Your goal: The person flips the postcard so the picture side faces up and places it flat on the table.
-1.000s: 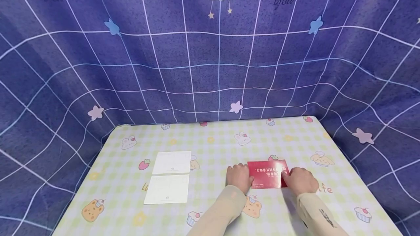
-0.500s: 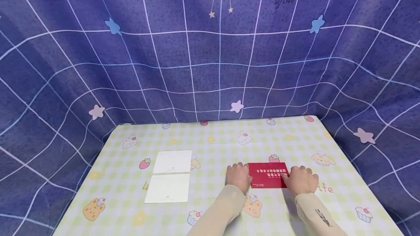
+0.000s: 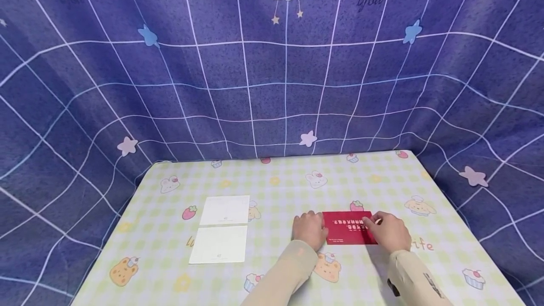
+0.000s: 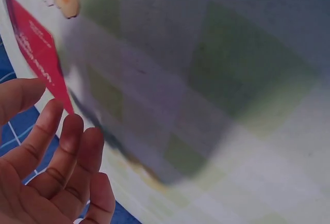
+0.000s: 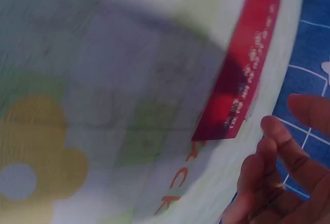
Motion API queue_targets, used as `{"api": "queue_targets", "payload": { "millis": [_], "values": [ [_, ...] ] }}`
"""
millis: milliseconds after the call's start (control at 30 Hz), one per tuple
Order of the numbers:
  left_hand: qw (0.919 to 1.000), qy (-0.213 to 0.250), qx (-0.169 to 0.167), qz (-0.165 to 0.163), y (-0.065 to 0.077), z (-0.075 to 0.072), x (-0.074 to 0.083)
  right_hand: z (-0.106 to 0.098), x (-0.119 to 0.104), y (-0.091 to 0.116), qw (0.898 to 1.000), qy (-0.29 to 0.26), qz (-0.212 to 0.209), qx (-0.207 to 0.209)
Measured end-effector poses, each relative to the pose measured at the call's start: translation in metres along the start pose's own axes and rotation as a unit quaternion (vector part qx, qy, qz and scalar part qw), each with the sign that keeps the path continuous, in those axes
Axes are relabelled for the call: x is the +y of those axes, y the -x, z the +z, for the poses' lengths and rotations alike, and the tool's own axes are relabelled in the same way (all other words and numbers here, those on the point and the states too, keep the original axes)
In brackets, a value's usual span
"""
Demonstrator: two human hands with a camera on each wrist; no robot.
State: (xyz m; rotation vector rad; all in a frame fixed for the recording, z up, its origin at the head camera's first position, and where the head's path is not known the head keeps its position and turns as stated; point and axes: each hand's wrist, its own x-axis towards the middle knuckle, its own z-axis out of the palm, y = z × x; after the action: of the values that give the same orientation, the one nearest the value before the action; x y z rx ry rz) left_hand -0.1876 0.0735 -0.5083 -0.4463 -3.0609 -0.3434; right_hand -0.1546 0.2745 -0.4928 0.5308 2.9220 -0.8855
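A red card (image 3: 348, 228) with white printed characters lies flat on the patterned cloth, between the two hands. My left hand (image 3: 309, 231) rests at the card's left edge, and its fingers look loosely bent in the left wrist view, with the thumb apart from the fingertips. At the card's right edge is my right hand (image 3: 391, 233), its thumb and index finger reaching over the corner with a gap between them. In the right wrist view the red card (image 5: 240, 74) lies beyond those fingertips, not between them. Whether either hand touches the card is hard to tell.
Two white cards, an upper one (image 3: 225, 208) and a lower one (image 3: 218, 244), lie one above the other on the table's left side, a thin gap between them. A blue grid-patterned curtain (image 3: 263, 70) hangs behind the table (image 3: 272, 192) and around its sides.
Glare on the red card has gone, and it has shifted very slightly right in view. My right hand has turned, its index finger now raised beside the thumb. The left hand stays nearly still.
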Motion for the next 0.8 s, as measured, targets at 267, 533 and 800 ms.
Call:
{"api": "queue_targets", "payload": {
  "millis": [267,533,800],
  "values": [
    [0.9992,0.001,0.037,0.012,0.001,-0.007,-0.005,0.003,-0.006,0.002,0.999,-0.037,-0.008,-0.027],
    [0.9983,-0.002,0.054,0.023,0.004,-0.015,-0.018,0.003,-0.01,0.006,0.998,-0.047,-0.029,-0.025],
    [0.998,-0.001,0.06,0.021,0.008,-0.021,-0.029,0.006,-0.023,0.008,0.997,-0.049,-0.051,-0.026]
  ]
}}
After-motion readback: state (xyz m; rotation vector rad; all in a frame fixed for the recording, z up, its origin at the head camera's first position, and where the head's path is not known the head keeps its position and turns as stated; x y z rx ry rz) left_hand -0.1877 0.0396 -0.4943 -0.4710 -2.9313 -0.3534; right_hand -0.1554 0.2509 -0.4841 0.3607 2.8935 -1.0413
